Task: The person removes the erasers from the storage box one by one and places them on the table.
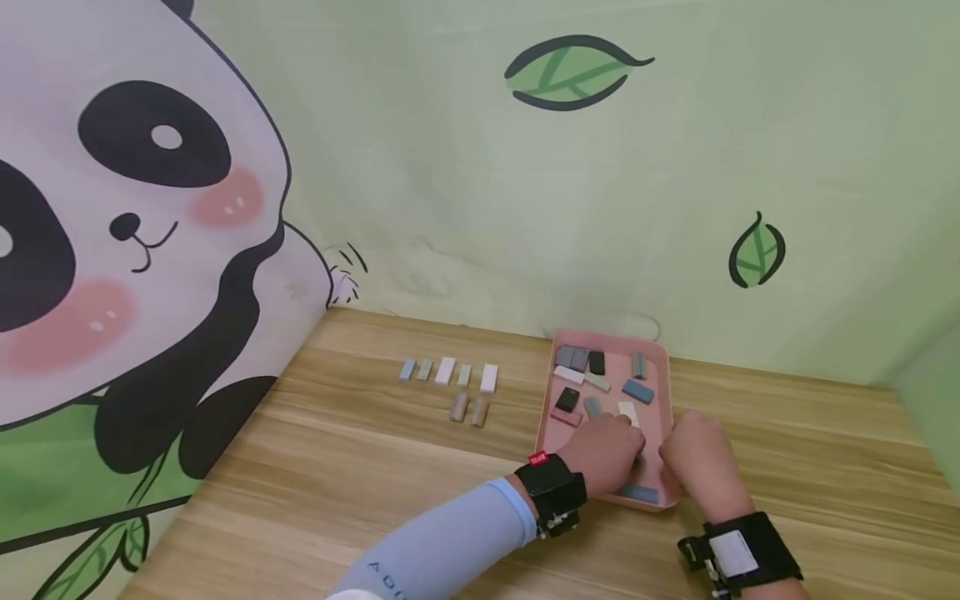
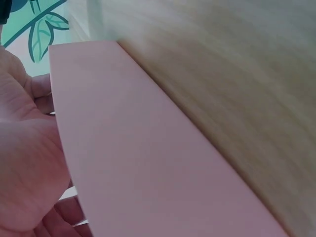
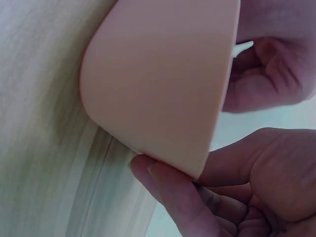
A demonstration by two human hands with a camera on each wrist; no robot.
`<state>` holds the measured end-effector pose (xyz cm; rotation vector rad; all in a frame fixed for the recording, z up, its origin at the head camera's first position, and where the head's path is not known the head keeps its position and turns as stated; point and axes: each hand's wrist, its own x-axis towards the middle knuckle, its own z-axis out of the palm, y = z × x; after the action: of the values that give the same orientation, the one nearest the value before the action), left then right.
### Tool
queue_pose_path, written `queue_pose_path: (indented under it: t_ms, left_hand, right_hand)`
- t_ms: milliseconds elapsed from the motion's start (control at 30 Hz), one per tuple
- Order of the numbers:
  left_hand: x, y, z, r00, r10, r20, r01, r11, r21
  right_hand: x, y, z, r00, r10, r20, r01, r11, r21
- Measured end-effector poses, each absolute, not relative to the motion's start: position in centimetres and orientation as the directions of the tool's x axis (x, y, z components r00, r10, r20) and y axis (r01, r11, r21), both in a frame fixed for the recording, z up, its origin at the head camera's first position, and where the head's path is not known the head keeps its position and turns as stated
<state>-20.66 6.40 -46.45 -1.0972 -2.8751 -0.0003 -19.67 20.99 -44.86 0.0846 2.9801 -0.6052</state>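
Note:
A shallow pink tray point(image 1: 547, 392) holds small rectangular blocks in grey, black, white, pink and blue. My left hand point(image 1: 607, 450) reaches down into its near part, fingers bent beside a white block point(image 1: 627, 410). In the left wrist view the tray's wall point(image 2: 148, 143) covers most of those fingers, and I cannot tell whether they hold a block. A pale tip point(image 3: 243, 48) shows beside the left hand's curled fingers in the right wrist view. My right hand point(image 1: 701, 458) pinches the tray's wall at the right side, between thumb and fingers point(image 3: 173, 192).
Left of the tray on the wooden table point(image 1: 337, 450), a row of small blue, green and white blocks point(image 1: 446, 371) lies, with two brown blocks point(image 1: 459, 407) before it. A blue block point(image 1: 640, 493) lies at the tray's near end. Behind hangs a printed cloth point(image 1: 450, 167).

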Motion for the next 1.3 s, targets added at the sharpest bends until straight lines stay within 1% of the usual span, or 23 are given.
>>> queue_pose_path:
  t_ms: [67,233,500,600,700,833,900,1033,1133,1300]
  left_hand:
    - [-20.7,6.0,-46.5,-0.745,0.664,0.055,0.665,0.747,-0.003]
    - [-20.8,5.0,-46.9,-0.767,0.641,0.029,0.638,0.758,0.135]
    - [-20.9,3.5,-47.0,-0.759,0.65,0.02,0.641,0.743,0.194]
    - [-21.2,2.8,-47.2,-0.764,0.643,0.042,0.633,0.737,0.236]
    - [-21.7,1.9,-47.3,-0.767,0.634,0.101,0.636,0.727,0.258]
    - [-22.4,0.5,-46.9,-0.788,0.594,0.16,0.608,0.713,0.349]
    - [-22.5,-0.4,-46.4,-0.812,0.557,0.173,0.573,0.707,0.416]
    - [-22.6,-2.4,-44.7,-0.88,0.446,0.162,0.455,0.697,0.555]
    - [-22.7,-4.1,-43.6,-0.917,0.359,0.174,0.386,0.69,0.612]
    - [-23.5,-7.3,-42.9,-0.944,0.233,0.233,0.329,0.701,0.633]
  right_hand:
    - [-19.6,20.9,-44.9,-0.993,0.035,-0.111,0.076,0.919,-0.388]
    - [-19.5,20.9,-44.9,-0.993,0.034,-0.115,0.076,0.918,-0.389]
    - [-19.5,20.7,-44.8,-0.986,0.048,-0.162,0.112,0.903,-0.415]
    - [-19.4,20.6,-44.7,-0.984,0.047,-0.172,0.115,0.905,-0.411]
    - [-19.3,20.4,-44.5,-0.98,0.056,-0.192,0.133,0.901,-0.413]
    - [-19.2,20.4,-44.4,-0.98,0.053,-0.193,0.129,0.906,-0.404]
    - [-19.2,20.4,-44.4,-0.982,0.046,-0.182,0.116,0.911,-0.396]
    - [-19.3,20.4,-44.4,-0.984,0.039,-0.172,0.104,0.915,-0.39]
    - [-19.2,20.4,-44.5,-0.982,0.044,-0.184,0.114,0.914,-0.39]
    - [-19.2,20.4,-44.5,-0.98,0.043,-0.195,0.116,0.916,-0.384]
